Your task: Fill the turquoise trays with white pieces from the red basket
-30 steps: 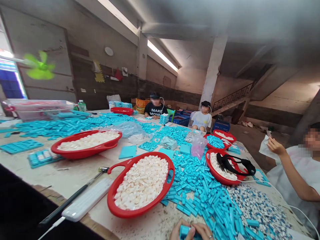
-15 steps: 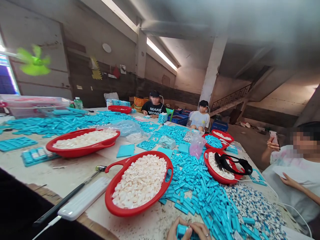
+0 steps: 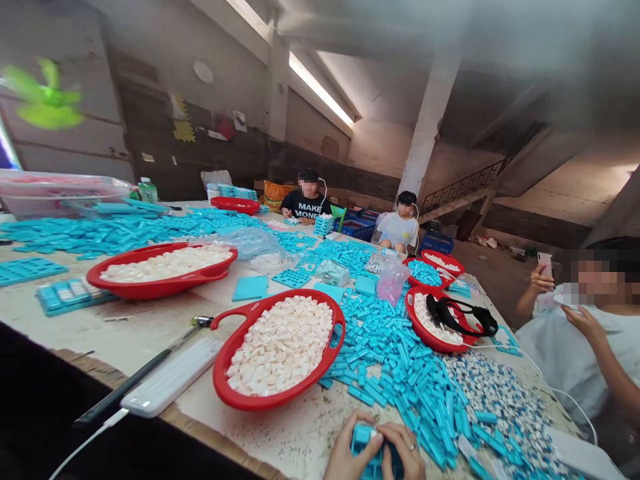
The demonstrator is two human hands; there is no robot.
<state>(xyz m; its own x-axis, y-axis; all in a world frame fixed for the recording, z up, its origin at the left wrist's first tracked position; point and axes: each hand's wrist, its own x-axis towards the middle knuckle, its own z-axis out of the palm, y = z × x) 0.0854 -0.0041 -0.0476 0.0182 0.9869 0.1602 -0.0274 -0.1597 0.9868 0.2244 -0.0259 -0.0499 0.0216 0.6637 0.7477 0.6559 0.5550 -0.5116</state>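
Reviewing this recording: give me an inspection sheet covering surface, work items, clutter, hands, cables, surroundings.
Surface: pale table, specked and stained.
Work items: blue piece, held; loose blue parts; white pieces in red tray.
Clutter: black-handled tool; white box; black strapped item on another tray.
Hands: left hand and right hand both on the blue piece.
Cables: white cable at the white box; second cable at right.
Surroundings: three people; green fan.

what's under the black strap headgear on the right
Under the black strap headgear is a red oval basket holding small white pieces. Pieces directly beneath the straps, and the basket's floor, are covered.
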